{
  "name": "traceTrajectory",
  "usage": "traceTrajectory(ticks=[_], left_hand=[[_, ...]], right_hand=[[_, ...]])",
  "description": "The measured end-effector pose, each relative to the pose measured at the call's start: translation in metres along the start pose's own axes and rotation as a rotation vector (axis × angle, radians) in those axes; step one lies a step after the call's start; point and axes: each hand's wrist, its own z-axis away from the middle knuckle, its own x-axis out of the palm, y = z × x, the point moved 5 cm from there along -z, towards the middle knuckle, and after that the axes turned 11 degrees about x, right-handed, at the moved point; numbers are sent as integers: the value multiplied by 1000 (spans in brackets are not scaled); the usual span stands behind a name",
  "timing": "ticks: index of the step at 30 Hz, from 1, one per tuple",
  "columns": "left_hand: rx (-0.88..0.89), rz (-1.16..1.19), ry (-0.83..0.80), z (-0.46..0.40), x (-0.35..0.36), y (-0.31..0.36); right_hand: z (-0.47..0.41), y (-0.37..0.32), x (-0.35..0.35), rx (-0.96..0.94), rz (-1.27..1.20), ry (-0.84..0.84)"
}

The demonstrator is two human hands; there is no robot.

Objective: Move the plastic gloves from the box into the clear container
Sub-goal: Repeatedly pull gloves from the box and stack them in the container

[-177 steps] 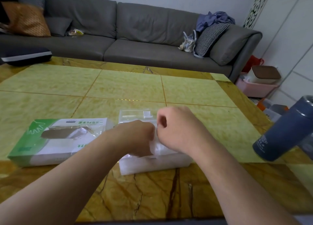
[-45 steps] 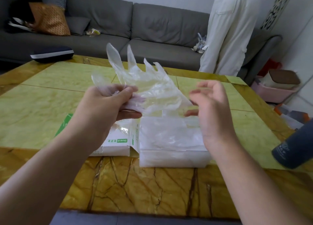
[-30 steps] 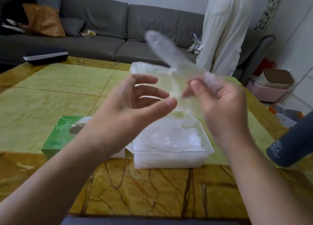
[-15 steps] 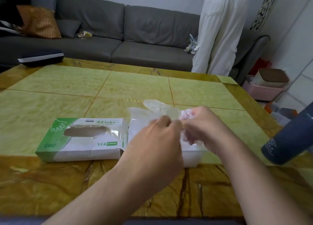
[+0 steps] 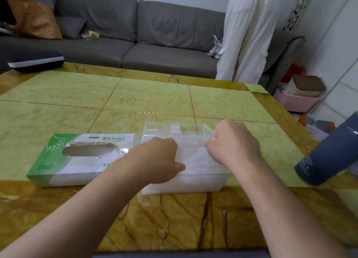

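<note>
A green and white glove box (image 5: 81, 158) lies on the yellow-green table (image 5: 151, 96), its oval opening facing up. Right beside it stands the clear container (image 5: 186, 185), filled with crumpled clear plastic gloves (image 5: 195, 158). Its clear lid (image 5: 174, 126) sticks out behind. My left hand (image 5: 157, 160) is over the container's left part, fingers curled down into the gloves, thumb on the plastic. My right hand (image 5: 234, 143) is over the right part and pinches a glove with curled fingers. The fingertips of both hands are hidden.
A dark blue bottle (image 5: 329, 153) leans in at the table's right edge. A dark cushion (image 5: 36, 62) sits at the far left corner. A person in pale clothes (image 5: 246, 34) stands by the grey sofa (image 5: 155, 34). A pink bin (image 5: 298, 100) is on the floor at the right.
The glove that both hands held up in the air has come down. Both hands have spread apart and now hold it low on the pile in the container.
</note>
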Motion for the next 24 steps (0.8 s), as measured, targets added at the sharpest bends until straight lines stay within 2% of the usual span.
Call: traceTrajectory(ticks=[6, 9, 12, 15, 18, 20, 22, 24], left_hand=[[32, -57, -151, -14, 0, 2], [44, -101, -140, -21, 0, 2], [66, -156, -137, -23, 2, 1], [98, -205, -134, -24, 2, 1], [94, -202, -183, -13, -6, 2], [118, -182, -134, -1, -17, 10], [159, -163, 29, 7, -30, 23], [174, -167, 144, 10, -33, 36]], right_hand=[[11, -12, -6, -31, 126, 10], [22, -29, -16, -181, 89, 30], [35, -45, -10, -322, -57, -130], [36, -43, 14, -271, 48, -351], [30, -36, 22, -212, 138, -458], [27, -35, 25, -179, 169, -545], [23, -36, 33, -174, 206, -627], [23, -40, 38, -254, 285, -650]])
